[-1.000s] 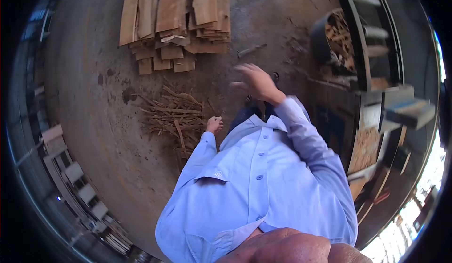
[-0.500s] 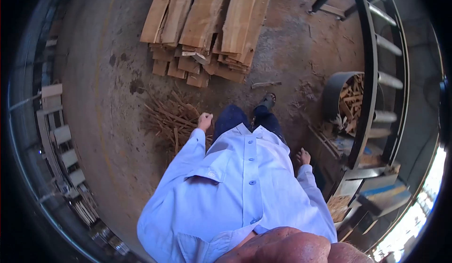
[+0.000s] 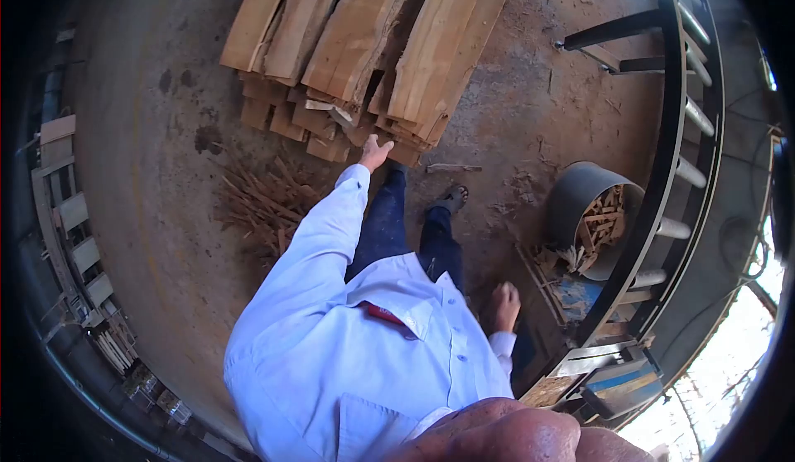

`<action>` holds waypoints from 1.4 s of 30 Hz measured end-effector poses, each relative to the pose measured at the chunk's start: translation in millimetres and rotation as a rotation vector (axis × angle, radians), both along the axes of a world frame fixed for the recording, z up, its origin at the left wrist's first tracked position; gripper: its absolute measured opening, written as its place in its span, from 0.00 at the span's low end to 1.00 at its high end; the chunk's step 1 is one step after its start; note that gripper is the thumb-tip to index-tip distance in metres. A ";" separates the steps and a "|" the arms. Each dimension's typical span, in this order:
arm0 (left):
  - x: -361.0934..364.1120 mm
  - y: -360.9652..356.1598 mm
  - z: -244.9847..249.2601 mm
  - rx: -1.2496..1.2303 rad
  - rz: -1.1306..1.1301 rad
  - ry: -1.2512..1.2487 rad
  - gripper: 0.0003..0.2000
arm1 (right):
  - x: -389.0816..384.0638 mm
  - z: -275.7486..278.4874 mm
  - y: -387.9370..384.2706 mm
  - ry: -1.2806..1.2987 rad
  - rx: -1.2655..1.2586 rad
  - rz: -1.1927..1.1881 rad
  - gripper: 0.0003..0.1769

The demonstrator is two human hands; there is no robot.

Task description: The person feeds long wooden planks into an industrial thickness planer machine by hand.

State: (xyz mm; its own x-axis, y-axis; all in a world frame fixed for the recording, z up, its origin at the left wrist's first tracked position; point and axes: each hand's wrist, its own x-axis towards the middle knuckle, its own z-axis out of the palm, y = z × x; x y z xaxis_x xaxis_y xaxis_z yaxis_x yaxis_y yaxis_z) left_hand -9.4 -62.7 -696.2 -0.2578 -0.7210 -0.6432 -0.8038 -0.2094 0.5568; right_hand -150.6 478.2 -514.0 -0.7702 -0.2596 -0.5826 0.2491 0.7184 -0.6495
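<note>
My left hand (image 3: 377, 154) reaches forward to the near end of a stack of rough-sawn planks (image 3: 348, 64). Its thumb and fingers are apart, with nothing between them, and it overlaps the lower boards in this view. The planks lie lengthwise away from me, bark-edged and uneven at their ends. Low at my side hangs my right hand (image 3: 505, 303), loosely curled and holding nothing, closest to the roller stand's near end. Something red shows in my shirt pocket (image 3: 385, 317).
Left of my legs lies a heap of thin wood strips (image 3: 269, 201). A tipped grey drum (image 3: 571, 197) holds wood scraps at right, beside a metal roller conveyor (image 3: 675, 180). One loose strip (image 3: 454, 168) lies on the floor before my foot.
My left hand has moved forward from beside my leg to the plank stack's end. I have stepped closer to the stack and my body has turned a little.
</note>
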 end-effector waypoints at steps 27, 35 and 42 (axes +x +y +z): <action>-75.7 -120.6 -124.7 0.211 -0.070 0.230 0.36 | 163.3 8.8 -57.8 -0.468 0.267 -0.547 0.22; -86.4 -85.4 24.6 0.416 -0.086 0.546 0.29 | 84.4 -9.3 -195.0 -0.099 0.074 -0.005 0.21; -41.2 -19.2 158.7 0.545 -0.279 0.537 0.26 | 71.1 9.4 -250.0 -0.289 -0.464 -0.221 0.27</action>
State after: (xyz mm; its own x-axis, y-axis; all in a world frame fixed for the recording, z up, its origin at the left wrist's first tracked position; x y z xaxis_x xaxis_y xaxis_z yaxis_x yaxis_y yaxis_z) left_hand -50.6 -81.9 -537.5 -0.7551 -0.2058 -0.6225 -0.5184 -0.3938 0.7590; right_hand -79.5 228.2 -504.6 -0.6619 -0.3895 -0.6405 0.5740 0.2862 -0.7672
